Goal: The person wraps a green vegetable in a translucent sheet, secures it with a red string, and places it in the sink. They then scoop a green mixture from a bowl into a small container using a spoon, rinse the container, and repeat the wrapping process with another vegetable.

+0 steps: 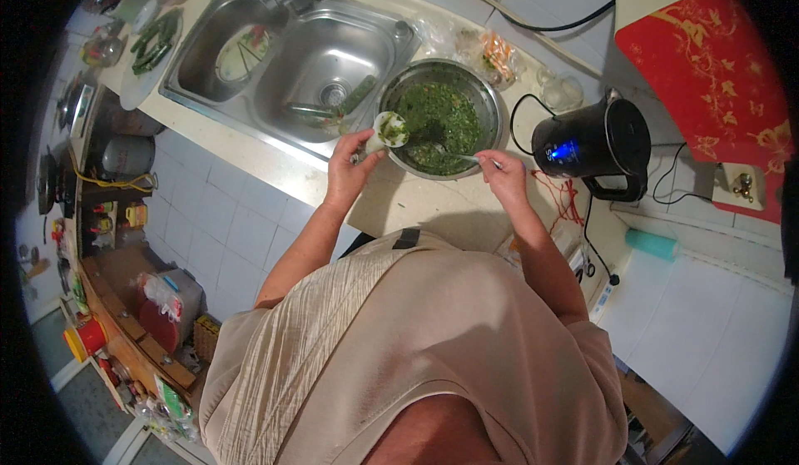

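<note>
My left hand (354, 171) grips a small white round-mouthed vessel (392, 129), a cup or a funnel, over the left rim of a stainless steel bowl (494, 134). Some chopped green mixture lies in its mouth; the part below is mostly hidden by my fingers. Finely chopped greens in liquid (437, 112) cover the inside of the bowl. At the bowl's near right rim, my right hand (504, 176) holds the handle of a metal spoon (465, 157). The spoon's head dips into the greens and is partly hidden by them.
A double-basin sink (331, 34) is left of the bowl, with a green tubular piece (359, 95) in the nearer basin. Several similar pieces lie on a plate (134, 87). To the right stand a black electric kettle (577, 143), a glass jar (562, 92) and red string (565, 199).
</note>
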Demonstrator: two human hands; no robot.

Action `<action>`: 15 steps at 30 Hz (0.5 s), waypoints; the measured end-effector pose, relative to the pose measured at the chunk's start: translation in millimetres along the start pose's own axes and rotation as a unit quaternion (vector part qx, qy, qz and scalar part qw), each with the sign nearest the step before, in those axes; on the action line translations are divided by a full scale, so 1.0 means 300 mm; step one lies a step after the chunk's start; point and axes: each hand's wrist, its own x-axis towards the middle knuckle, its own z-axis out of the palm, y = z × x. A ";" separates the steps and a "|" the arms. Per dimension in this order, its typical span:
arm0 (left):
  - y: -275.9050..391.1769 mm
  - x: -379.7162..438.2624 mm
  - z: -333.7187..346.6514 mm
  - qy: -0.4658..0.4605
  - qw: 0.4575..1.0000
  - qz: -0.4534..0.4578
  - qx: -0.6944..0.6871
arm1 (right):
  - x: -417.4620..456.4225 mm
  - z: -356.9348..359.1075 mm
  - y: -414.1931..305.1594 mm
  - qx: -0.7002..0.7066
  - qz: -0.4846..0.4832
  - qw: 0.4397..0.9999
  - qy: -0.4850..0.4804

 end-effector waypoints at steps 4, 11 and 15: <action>-0.015 -0.002 -0.001 -0.005 1.000 -0.015 -0.003 | -0.026 -0.026 -0.063 0.168 0.115 0.977 -0.065; -0.013 0.002 -0.002 -0.015 0.999 -0.032 0.023 | -0.019 -0.100 -0.198 0.178 0.097 0.978 -0.052; 0.012 0.011 0.000 -0.024 0.999 -0.025 0.015 | -0.026 -0.151 -0.355 0.165 0.051 0.984 -0.041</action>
